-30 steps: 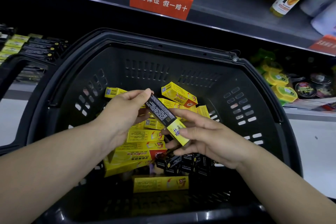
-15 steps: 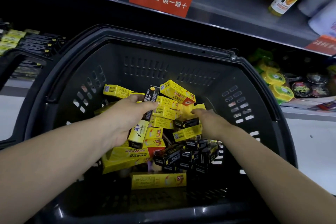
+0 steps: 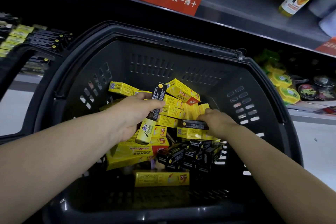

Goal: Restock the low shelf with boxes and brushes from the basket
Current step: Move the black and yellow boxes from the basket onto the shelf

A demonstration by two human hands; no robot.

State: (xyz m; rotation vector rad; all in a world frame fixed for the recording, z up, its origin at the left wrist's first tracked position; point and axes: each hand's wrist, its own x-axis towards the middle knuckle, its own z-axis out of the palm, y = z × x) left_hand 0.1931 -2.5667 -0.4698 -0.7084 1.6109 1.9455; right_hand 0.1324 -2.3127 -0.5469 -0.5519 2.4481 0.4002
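While the basket [image 3: 181, 56] sits in front of the shelving with most of its stock inside, the step in hand looks like gathering a handful before turning to the low shelf [image 3: 29, 78] at far left. The left hand [image 3: 132, 114] is clenched round a long black-and-yellow box [image 3: 152, 112], held near its middle and tilted, yellow end down, just above the heap. The right hand [image 3: 218, 122] is down in the pile, fingers curled onto a small black box [image 3: 195, 123] that lies on top of the yellow boxes [image 3: 181, 94]. Whether the thumb is under it cannot be told. More black boxes [image 3: 189, 154] lie jumbled at the near right of the basket floor. To do this well, lift the small box straight up rather than dragging it, since the yellow cartons under it are stacked loose and askew and would likely slide. The left grip is one-handed on a slim carton, so a second item tucked into that palm risks crushing or dropping it; better to pass things over one at a time, or carry one per hand. The matching packs [image 3: 41, 39] on the low shelf lie in neat rows with their ends outward, so placing should follow that facing. The basket's raised rim is between the hands and the shelf, so lift the boxes over it before swinging left.
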